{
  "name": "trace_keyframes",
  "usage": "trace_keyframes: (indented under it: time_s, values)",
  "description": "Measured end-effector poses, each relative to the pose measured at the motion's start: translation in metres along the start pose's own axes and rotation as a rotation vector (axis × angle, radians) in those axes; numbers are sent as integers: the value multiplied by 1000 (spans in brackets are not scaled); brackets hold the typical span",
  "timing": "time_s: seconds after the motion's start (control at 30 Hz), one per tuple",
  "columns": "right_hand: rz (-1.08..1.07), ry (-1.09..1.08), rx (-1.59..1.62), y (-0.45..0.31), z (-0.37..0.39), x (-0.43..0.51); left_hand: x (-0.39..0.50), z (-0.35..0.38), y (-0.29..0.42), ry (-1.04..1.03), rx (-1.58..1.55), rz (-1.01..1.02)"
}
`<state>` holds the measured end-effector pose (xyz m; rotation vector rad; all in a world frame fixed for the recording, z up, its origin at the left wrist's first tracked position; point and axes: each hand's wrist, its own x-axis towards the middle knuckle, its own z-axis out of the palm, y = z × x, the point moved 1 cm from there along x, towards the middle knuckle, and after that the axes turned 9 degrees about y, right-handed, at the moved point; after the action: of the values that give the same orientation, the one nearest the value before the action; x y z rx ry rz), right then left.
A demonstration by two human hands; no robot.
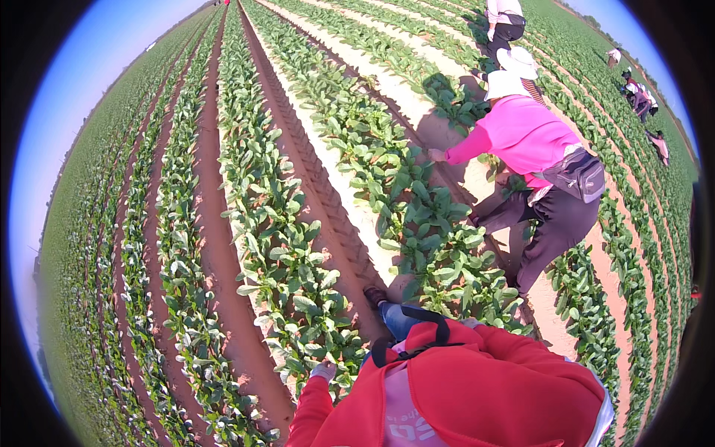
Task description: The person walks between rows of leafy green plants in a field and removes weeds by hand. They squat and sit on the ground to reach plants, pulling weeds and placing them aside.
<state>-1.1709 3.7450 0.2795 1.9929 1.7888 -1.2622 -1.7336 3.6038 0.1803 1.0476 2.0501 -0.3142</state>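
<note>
My left hand (324,370), in what looks like a pale glove, is low beside the leafy green crop plants (304,304) of the row to my left. Its fingers are partly lost among the leaves, so its grip is unclear. Only a small greyish part of my right hand (472,322) shows past my red sleeve, close to the leaves of the row on my right (466,279). Whether it holds anything is hidden. My red jacket (480,391) fills the bottom of the view.
My shoe (374,296) is in a reddish soil furrow (335,223) with tyre marks. At right, a co-worker in a pink top (519,134) bends over the plants, a waist bag (578,173) on their back. More people work farther off.
</note>
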Motion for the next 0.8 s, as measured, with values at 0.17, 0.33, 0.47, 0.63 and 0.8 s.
trace_keyframes:
  time_s: [0.17, 0.33, 0.47, 0.63, 0.8]
  values:
    - [4, 98, -177, -22, -45, 21, 3, -25, 18, 217, -222, -11]
    - [-142, 241, -227, -57, -98, 33, -3, 14, 30, 187, -340, 66]
    - [-233, 222, -264, -85, -102, 49, -11, 65, 13, 139, -416, 17]
    - [-176, 175, -171, -89, -69, 56, -24, 123, -37, 56, -303, -48]
    - [-210, 123, -117, -67, -38, 47, -41, 157, -72, 138, -535, -206]
